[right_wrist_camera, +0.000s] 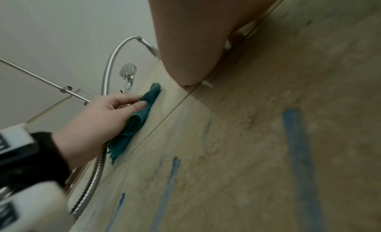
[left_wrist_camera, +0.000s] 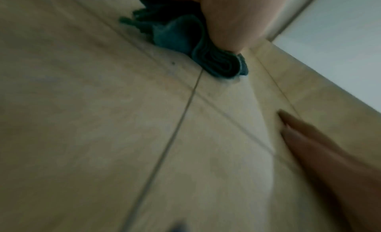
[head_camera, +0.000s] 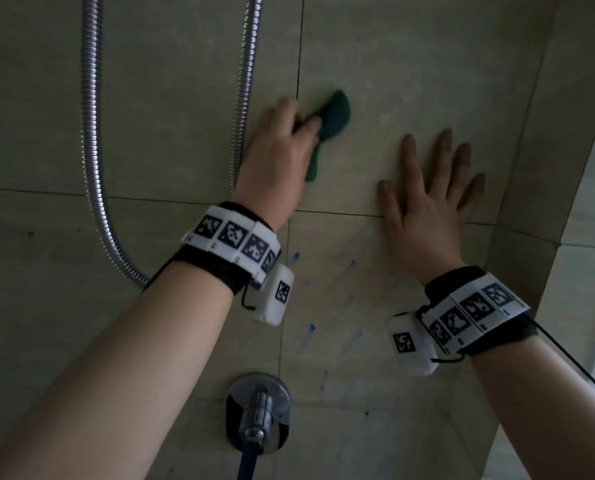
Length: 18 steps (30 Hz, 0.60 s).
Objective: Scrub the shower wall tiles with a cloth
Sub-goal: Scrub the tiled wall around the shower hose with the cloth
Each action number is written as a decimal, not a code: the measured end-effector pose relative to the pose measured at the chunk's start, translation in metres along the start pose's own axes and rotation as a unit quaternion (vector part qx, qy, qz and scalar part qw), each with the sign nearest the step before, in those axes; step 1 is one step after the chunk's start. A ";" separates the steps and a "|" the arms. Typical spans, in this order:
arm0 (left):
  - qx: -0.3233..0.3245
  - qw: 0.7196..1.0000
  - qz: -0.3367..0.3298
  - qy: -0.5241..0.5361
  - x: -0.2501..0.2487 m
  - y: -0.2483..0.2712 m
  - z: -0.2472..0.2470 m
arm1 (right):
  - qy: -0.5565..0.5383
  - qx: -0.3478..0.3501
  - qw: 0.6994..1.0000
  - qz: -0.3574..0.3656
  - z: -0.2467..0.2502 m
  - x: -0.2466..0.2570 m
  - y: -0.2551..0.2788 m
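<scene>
A dark green cloth [head_camera: 334,116] is bunched against the beige wall tiles [head_camera: 410,64]. My left hand [head_camera: 282,147] grips it, thumb and fingers curled round the fabric, and presses it on the tile just right of a vertical grout line. The right wrist view shows this left hand [right_wrist_camera: 98,118] holding the rolled cloth [right_wrist_camera: 142,114] flat to the wall. My right hand [head_camera: 427,199] lies flat on the tile to the right, fingers spread and straight, holding nothing. In the left wrist view the folded cloth [left_wrist_camera: 185,39] sits under my palm.
Blue streaks [head_camera: 309,337] mark the lower tile, also seen as blue streaks [right_wrist_camera: 296,145] close up. A metal shower hose [head_camera: 95,140] loops at the left. A chrome mixer valve [head_camera: 258,414] sticks out below. A shower head [right_wrist_camera: 128,70] hangs above. The side wall [head_camera: 545,168] meets at right.
</scene>
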<state>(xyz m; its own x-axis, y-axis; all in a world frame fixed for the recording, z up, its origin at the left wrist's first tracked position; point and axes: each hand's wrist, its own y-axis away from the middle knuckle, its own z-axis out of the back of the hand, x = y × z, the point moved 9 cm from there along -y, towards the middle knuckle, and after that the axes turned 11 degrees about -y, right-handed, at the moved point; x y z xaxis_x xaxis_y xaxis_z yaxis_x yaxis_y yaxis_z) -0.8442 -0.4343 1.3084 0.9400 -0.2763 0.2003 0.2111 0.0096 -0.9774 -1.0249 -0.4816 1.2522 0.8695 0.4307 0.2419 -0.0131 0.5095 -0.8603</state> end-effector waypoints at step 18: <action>0.036 0.996 0.072 -0.028 0.010 0.041 0.005 | -0.003 -0.008 1.000 0.026 0.002 -0.005 0.001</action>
<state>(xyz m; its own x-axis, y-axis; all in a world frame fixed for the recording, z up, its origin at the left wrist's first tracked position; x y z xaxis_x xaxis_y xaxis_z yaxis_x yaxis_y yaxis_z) -0.8252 -0.4321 1.2704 0.9750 -0.2126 0.0645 0.0904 0.1141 -0.9893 -1.0299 -0.4817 1.2510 0.8652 0.4599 0.1998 -0.0499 0.4754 -0.8784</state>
